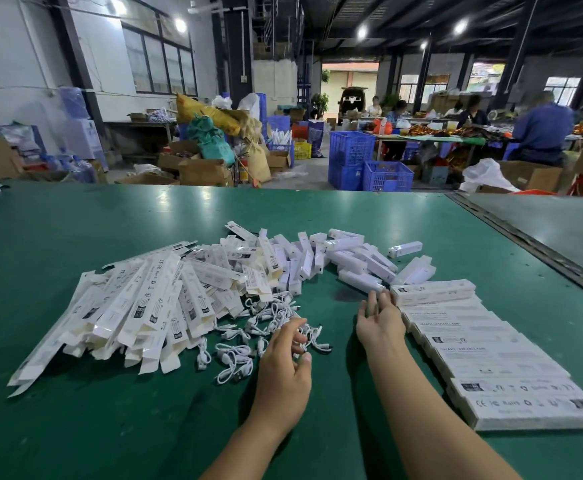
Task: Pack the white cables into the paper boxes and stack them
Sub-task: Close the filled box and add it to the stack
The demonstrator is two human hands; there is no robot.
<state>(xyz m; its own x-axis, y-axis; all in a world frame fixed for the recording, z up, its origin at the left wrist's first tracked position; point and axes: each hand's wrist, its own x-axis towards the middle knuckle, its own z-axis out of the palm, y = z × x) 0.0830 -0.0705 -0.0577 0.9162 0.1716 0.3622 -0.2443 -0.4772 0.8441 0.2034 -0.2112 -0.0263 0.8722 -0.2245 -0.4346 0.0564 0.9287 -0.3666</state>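
Several coiled white cables (245,344) lie loose on the green table (75,230). My left hand (288,362) reaches into them, its fingertips pinching a cable (312,337) at the pile's right edge. A heap of flat, unfolded paper boxes (137,306) spreads to the left. White lamp sticks (349,261) lie piled behind the cables. My right hand (380,320) hovers with straight fingers, holding nothing, just left of the row of packed boxes (491,355), its fingertips near the farthest packed box (432,292).
A single lamp stick (405,248) lies apart at the back. A metal seam (525,244) cuts the table at the right. Beyond the table stand blue crates (369,161), cardboard boxes and sacks (210,150); people (539,129) sit at far tables.
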